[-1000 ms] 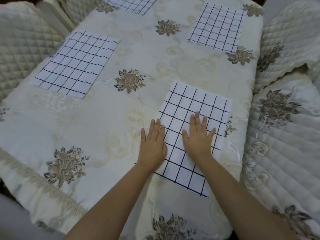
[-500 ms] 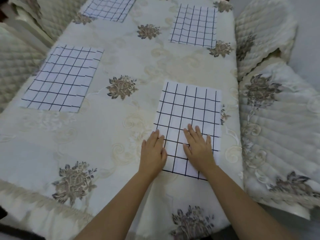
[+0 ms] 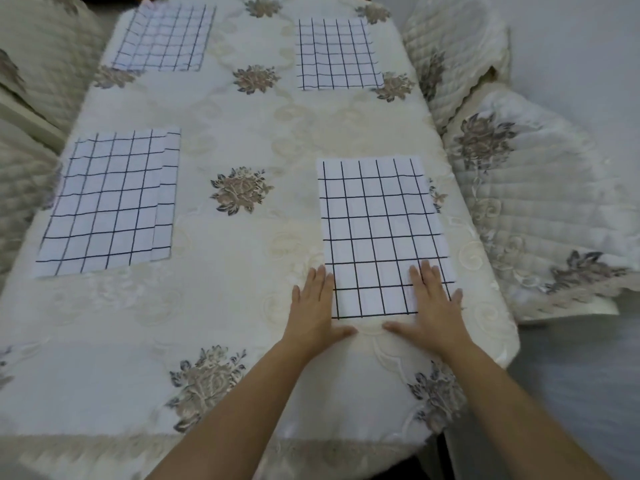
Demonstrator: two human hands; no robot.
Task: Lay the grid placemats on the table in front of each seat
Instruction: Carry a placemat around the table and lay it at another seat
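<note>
Several white placemats with a black grid lie flat on the cream, flower-patterned table (image 3: 242,289). The near right placemat (image 3: 377,233) has both my hands at its near edge. My left hand (image 3: 313,311) lies flat with straight fingers at the mat's near left corner, mostly on the tablecloth. At the near right corner my right hand (image 3: 431,310) presses flat on the mat. Other placemats lie at the near left (image 3: 110,202), the far left (image 3: 162,38) and the far right (image 3: 337,53).
Quilted cream chair covers stand along the right side (image 3: 540,209) and the left side (image 3: 24,81) of the table. The tablecloth hangs over the near edge (image 3: 207,448). Grey floor shows at the lower right (image 3: 581,375).
My hands have slid back toward me and apart, from the middle of the near right placemat to its near corners. The view has shifted, and the mat now lies straighter.
</note>
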